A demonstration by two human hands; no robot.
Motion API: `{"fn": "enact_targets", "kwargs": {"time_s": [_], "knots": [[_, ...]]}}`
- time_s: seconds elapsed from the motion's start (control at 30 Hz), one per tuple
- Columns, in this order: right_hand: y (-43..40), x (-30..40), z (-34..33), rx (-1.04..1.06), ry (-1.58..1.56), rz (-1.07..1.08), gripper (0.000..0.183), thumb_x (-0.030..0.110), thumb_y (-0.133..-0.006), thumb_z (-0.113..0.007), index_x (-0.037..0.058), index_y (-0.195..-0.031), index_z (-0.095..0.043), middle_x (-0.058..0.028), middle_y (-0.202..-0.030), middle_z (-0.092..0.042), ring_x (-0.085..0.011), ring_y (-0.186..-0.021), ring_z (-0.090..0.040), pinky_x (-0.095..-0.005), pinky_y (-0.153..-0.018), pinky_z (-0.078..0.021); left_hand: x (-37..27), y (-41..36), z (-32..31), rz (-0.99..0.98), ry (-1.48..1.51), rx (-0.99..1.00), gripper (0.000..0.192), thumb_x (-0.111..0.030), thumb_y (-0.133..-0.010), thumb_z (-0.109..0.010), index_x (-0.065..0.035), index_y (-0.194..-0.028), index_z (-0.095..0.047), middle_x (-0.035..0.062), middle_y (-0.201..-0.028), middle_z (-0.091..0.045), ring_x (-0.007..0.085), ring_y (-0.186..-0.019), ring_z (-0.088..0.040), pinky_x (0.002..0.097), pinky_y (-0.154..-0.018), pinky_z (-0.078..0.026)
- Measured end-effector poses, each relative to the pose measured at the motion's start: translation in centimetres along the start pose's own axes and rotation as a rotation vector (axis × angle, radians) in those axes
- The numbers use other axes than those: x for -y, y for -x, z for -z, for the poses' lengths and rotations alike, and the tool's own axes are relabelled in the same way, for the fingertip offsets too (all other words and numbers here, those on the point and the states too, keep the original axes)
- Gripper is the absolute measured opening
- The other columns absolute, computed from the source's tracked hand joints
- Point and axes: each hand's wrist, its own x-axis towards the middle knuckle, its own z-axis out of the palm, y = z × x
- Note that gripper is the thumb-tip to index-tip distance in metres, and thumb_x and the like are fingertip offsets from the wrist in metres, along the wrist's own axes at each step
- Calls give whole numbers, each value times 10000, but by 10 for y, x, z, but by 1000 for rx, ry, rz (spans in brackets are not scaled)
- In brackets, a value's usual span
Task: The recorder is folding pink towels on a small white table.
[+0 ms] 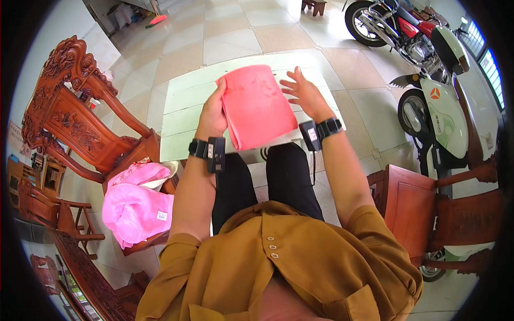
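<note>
My left hand (214, 111) grips the left edge of a folded pink-red cloth (259, 106), thumb on top and fingers hidden beneath or behind it. The cloth forms a flat, roughly rectangular stack with folded layers showing along its left side. It lies on or just above the near part of a pale slatted table (188, 96); which of the two I cannot tell. My right hand (303, 93) is just right of the cloth, fingers spread, with nothing in it. Each wrist bears a black strap with a small box.
A carved wooden chair (88, 124) stands left, with pink plush fabric (136, 208) on its seat. Another wooden chair (409, 204) is at the right. Beyond are a white-green scooter (445, 116), a red motorcycle (409, 30), a small stool (313, 6) and a broom (156, 21).
</note>
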Motion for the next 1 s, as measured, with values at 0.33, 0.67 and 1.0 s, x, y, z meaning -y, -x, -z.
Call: {"fn": "enact_targets", "kwargs": {"time_s": [0.33,0.67,1.0], "knots": [[92,-35,0,77,-130,-103,828,581,-916,-487,3,-1462,-256,-202,-1404,-423,-278,-1270,-436,-385,-927,-441,16,26,31,71,133,-85,373,-311,-967,-540,-45,-1228,-532,88,-1194,-605,209,-1100,-577,366,-949,-480],[177,-76,-39,95,-319,-202,636,468,-902,-605,40,-1343,-439,-108,-1259,-553,-240,-1118,-563,-402,-854,-491,35,63,-6,54,245,-42,429,-333,-977,-511,-24,-1273,-509,128,-1245,-585,257,-1132,-565,405,-980,-459],[206,-40,-14,-155,-506,207,441,129,-883,-666,35,-1287,-518,-63,-1204,-612,-162,-1080,-593,-334,-913,-495,67,82,-36,129,163,132,448,-326,-1004,-437,-37,-1346,-438,96,-1346,-515,241,-1243,-473,424,-1044,-372]]}}
